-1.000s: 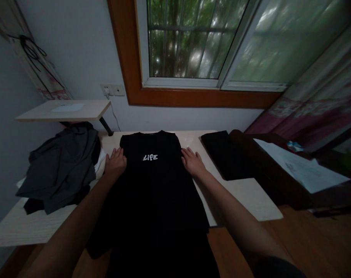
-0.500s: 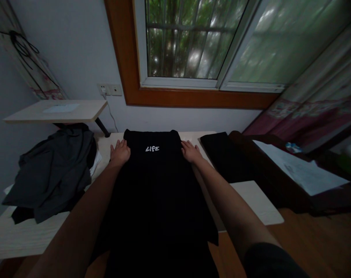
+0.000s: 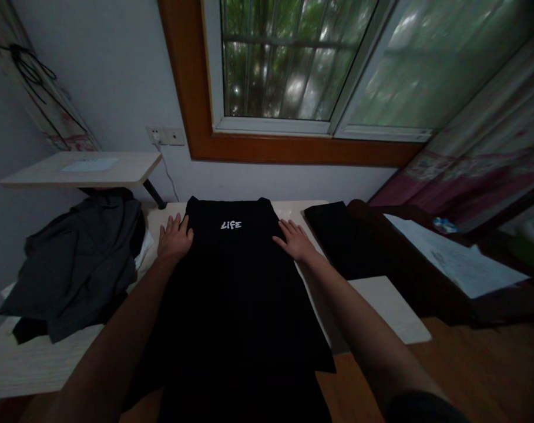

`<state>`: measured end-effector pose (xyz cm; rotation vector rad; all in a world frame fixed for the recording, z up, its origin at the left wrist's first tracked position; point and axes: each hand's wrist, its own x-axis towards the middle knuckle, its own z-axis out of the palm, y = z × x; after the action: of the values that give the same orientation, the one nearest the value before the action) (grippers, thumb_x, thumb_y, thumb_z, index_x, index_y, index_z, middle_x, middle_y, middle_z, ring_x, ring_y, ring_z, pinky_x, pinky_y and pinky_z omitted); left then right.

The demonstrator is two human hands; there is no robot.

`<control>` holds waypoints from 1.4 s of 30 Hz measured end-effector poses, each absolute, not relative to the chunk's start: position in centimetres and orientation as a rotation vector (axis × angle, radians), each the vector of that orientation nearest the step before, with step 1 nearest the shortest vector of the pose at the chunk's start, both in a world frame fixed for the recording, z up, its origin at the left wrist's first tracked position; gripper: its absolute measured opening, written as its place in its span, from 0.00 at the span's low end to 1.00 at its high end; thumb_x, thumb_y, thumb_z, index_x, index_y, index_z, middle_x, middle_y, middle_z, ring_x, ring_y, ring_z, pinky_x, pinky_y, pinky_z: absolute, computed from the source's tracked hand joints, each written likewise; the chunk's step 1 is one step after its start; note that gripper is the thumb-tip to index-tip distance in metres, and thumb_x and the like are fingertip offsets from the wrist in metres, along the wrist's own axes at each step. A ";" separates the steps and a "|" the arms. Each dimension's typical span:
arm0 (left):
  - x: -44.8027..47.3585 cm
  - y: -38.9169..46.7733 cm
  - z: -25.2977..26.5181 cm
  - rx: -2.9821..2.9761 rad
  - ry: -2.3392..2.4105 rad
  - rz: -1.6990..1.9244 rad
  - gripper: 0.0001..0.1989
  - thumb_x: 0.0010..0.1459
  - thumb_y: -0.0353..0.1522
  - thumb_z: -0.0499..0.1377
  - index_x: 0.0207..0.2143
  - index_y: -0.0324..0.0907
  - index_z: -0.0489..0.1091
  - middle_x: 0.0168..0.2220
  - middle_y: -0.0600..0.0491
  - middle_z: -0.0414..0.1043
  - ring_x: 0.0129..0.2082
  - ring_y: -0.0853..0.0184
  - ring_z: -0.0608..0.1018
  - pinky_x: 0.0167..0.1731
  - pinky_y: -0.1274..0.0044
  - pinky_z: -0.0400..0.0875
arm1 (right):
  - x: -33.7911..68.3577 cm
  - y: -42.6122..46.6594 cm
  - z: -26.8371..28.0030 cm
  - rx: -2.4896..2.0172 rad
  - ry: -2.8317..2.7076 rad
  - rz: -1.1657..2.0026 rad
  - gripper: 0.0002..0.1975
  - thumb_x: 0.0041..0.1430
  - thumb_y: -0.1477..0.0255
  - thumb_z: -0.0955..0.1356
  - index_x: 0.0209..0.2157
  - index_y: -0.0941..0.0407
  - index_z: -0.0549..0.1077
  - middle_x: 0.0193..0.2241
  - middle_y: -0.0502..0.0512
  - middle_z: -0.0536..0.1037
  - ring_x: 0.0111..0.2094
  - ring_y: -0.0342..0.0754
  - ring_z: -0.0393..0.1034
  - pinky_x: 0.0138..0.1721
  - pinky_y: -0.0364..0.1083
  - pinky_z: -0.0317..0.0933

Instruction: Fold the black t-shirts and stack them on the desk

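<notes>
A black garment, apparently a shirt (image 3: 235,276), is spread over the pale table in front of me, with white lettering (image 3: 231,225) near its far end. Its near part hangs toward me and merges with dark cloth below. At its far left edge lies my left hand (image 3: 175,238), fingers spread, thumb on the fabric. My right hand (image 3: 295,238) rests at the opposite edge, palm down and fingers apart. Neither hand grips the cloth. Right of my right hand lies a folded black cloth (image 3: 337,232).
Grey and black clothes (image 3: 84,258) are heaped at the left, under a small raised shelf (image 3: 81,167). A paper sheet (image 3: 456,255) lies on a dark surface at right. Behind the table (image 3: 392,308) are a wall socket (image 3: 165,136) with a cable and a window (image 3: 293,70).
My left hand has shifted slightly left and its fingers have spread. My right hand has moved slightly right and down, its fingers wider apart. The garment lies nearly the same.
</notes>
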<state>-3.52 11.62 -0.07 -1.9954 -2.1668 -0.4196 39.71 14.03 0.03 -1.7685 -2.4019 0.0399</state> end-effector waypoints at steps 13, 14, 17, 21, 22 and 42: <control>-5.0 2.1 0.3 -2.061 -1.982 -0.367 0.23 0.67 0.38 0.48 0.59 0.41 0.70 0.58 0.40 0.71 0.61 0.51 0.70 0.65 0.56 0.57 | 42.1 8.4 0.1 -1.690 -2.413 0.016 0.29 0.72 0.56 0.58 0.68 0.52 0.62 0.71 0.60 0.55 0.72 0.57 0.46 0.70 0.59 0.44; -4.9 2.0 0.4 -2.051 -1.980 -0.373 0.23 0.67 0.38 0.49 0.59 0.41 0.70 0.57 0.40 0.71 0.60 0.51 0.70 0.64 0.57 0.57 | 42.0 8.3 0.2 -1.693 -2.407 0.004 0.28 0.72 0.56 0.58 0.68 0.52 0.62 0.71 0.60 0.56 0.72 0.56 0.47 0.70 0.59 0.44; -4.7 1.9 0.6 -2.034 -2.001 -0.379 0.24 0.67 0.38 0.48 0.60 0.42 0.69 0.60 0.41 0.70 0.61 0.51 0.69 0.64 0.57 0.58 | 41.6 8.1 0.4 -1.720 -2.388 -0.009 0.28 0.72 0.57 0.59 0.68 0.52 0.62 0.71 0.60 0.57 0.72 0.56 0.48 0.70 0.59 0.45; -4.7 2.5 0.5 -2.035 -2.043 -0.376 0.24 0.67 0.37 0.48 0.62 0.44 0.67 0.64 0.44 0.67 0.64 0.52 0.67 0.65 0.55 0.55 | 40.8 8.1 0.5 -1.793 -2.332 -0.031 0.28 0.72 0.59 0.58 0.68 0.53 0.62 0.70 0.58 0.59 0.71 0.56 0.50 0.69 0.59 0.46; -4.7 2.7 0.4 -2.040 -2.047 -0.373 0.25 0.67 0.37 0.47 0.62 0.43 0.67 0.64 0.43 0.67 0.64 0.52 0.67 0.66 0.55 0.54 | 40.7 8.2 0.4 -1.809 -2.315 -0.044 0.27 0.72 0.60 0.58 0.67 0.53 0.63 0.70 0.58 0.60 0.71 0.56 0.50 0.69 0.59 0.47; -5.3 10.4 -0.2 -2.048 -2.056 -0.369 0.26 0.63 0.30 0.47 0.60 0.31 0.68 0.63 0.36 0.67 0.64 0.52 0.68 0.68 0.58 0.51 | 39.2 13.1 1.0 -1.860 -2.226 -0.191 0.23 0.71 0.69 0.58 0.63 0.52 0.68 0.65 0.59 0.68 0.70 0.57 0.52 0.65 0.62 0.50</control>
<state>-5.26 10.42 -0.19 -2.0479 -2.0560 -0.3686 39.24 13.13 1.02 -1.8596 -2.2264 -0.1912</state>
